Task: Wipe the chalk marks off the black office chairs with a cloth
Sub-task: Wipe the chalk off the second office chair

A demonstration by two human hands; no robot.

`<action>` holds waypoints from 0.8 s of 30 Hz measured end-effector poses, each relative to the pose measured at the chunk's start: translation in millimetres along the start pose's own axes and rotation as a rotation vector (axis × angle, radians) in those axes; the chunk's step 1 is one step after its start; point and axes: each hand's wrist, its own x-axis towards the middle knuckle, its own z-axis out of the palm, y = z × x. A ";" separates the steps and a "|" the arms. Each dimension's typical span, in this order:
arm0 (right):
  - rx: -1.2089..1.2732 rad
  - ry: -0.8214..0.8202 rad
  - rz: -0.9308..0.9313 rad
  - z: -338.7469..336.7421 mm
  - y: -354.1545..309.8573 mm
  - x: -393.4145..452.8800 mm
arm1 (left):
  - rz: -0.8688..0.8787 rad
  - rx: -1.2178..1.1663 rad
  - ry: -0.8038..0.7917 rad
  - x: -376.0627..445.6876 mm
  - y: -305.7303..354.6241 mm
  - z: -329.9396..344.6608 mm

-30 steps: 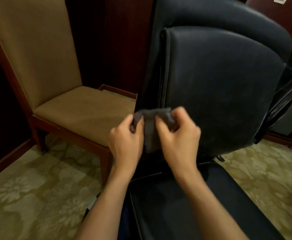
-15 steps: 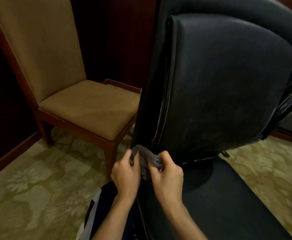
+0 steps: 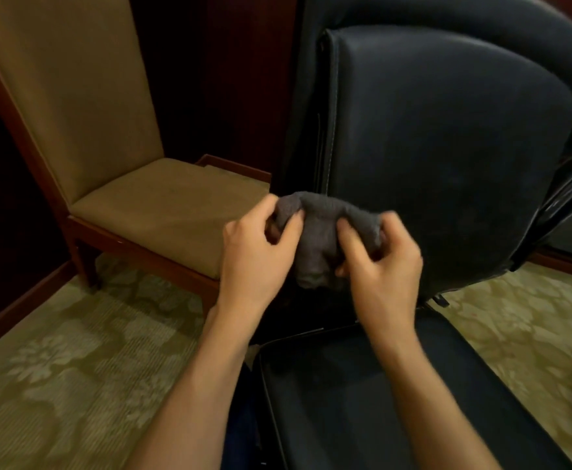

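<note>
Cloth (image 3: 322, 232), one, pinched by left hand (image 3: 256, 252), right hand (image 3: 381, 266); one black chair (image 3: 447, 147).

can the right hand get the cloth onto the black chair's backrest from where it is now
Probably yes: the right hand grips the cloth just before the backrest, nothing between them.

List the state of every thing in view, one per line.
cloth: bunched, held off the chair between both hands
left hand: pinches the cloth's left end
right hand: grips the cloth's right end
black office chair: backrest upright, no clear chalk marks visible
tan chair: seat bare
</note>
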 end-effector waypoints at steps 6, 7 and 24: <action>0.085 -0.029 0.154 3.8 41.1 -48.1 | -0.032 0.166 -0.093 -46.2 -32.0 -1.7; 0.103 -0.022 0.148 3.6 38.8 -44.3 | -0.012 0.184 -0.087 -42.9 -29.5 -2.0; 0.070 -0.038 0.141 11.5 57.7 -56.2 | -0.059 0.088 -0.075 -72.5 -46.6 9.7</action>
